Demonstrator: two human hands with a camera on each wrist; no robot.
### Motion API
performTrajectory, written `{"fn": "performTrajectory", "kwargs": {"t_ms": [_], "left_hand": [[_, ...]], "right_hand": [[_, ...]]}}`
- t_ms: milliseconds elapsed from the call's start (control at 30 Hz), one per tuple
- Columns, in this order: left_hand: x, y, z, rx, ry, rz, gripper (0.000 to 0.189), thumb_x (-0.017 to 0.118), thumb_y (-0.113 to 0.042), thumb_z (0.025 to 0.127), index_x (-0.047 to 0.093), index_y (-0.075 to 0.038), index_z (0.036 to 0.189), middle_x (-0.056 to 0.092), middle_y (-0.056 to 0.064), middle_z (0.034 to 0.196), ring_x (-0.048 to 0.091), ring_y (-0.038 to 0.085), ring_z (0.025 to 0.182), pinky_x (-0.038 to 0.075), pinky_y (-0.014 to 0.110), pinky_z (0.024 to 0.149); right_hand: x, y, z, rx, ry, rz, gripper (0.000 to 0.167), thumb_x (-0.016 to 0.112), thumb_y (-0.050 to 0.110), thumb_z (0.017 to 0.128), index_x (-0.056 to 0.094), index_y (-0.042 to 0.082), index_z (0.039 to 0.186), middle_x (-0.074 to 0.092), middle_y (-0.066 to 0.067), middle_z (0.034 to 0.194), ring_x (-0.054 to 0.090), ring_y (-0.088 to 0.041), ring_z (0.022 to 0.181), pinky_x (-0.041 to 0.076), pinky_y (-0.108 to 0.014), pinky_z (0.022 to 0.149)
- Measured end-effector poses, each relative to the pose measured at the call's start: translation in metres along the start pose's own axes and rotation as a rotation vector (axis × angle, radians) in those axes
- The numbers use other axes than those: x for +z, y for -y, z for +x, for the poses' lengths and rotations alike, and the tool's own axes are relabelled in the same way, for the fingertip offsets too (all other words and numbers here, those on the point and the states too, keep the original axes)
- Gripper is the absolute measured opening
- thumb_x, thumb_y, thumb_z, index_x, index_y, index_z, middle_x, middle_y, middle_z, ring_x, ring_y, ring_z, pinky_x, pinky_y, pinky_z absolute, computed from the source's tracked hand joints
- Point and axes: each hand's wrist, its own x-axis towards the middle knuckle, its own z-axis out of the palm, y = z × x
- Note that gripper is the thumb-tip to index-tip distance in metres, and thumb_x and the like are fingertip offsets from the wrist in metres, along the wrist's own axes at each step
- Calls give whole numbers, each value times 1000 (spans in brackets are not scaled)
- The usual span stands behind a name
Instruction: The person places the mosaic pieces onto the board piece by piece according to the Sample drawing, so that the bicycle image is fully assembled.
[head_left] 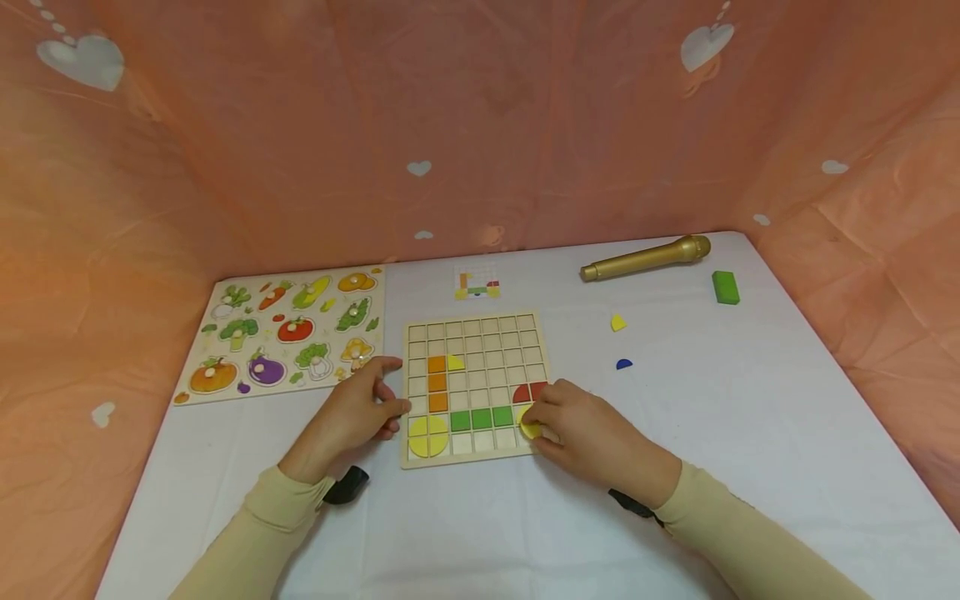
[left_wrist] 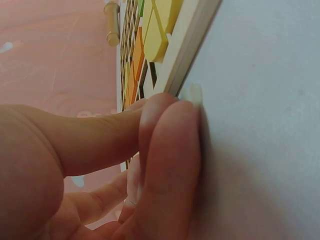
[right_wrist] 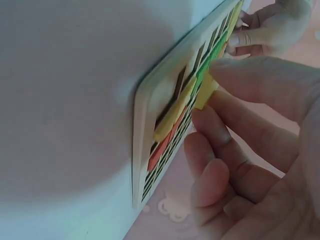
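A wooden grid board (head_left: pixel 483 331) lies on the white table, with orange squares (head_left: pixel 437 382), green squares (head_left: pixel 481 418), red quarter pieces (head_left: pixel 522 393) and a yellow circle of quarters (head_left: pixel 428 437) in its cells. My right hand (head_left: pixel 588 429) pinches a small yellow piece (right_wrist: pixel 206 92) between thumb and forefinger, over the board's lower right. Beneath it, yellow pieces (right_wrist: pixel 175 112) sit in the grid near the red ones. My left hand (head_left: pixel 360 400) rests at the board's left edge, thumb and forefinger touching it.
Behind the board lies a small pattern card (head_left: pixel 477 283). A vegetable puzzle (head_left: pixel 281 333) is at the left. On the right are a loose yellow piece (head_left: pixel 618 322), a blue half-disc (head_left: pixel 624 364), a gold microphone (head_left: pixel 645 259) and a green block (head_left: pixel 725 287). An orange curtain (head_left: pixel 480 125) stands behind.
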Motion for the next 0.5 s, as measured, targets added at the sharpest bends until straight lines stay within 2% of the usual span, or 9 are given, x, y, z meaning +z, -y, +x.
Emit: {"fn": "performTrajectory", "kwargs": {"t_ms": [167, 500], "left_hand": [[0, 0, 0, -5, 0, -2, 69, 77, -10, 100, 44, -14, 160, 59, 14, 107, 68, 20, 73, 63, 29, 65], [0, 1, 3, -8, -1, 21, 68, 77, -10, 101, 44, -14, 160, 61, 14, 105, 68, 19, 71, 63, 30, 64]], "right_hand": [[5, 2, 1, -27, -13, -11, 20, 88, 3, 83, 82, 13, 98, 64, 5, 93, 56, -12, 88, 55, -22, 72], [8, 2, 2, -19, -6, -35, 19, 89, 4, 82, 81, 13, 97, 65, 4, 93, 58, -14, 89, 56, -24, 73]]}}
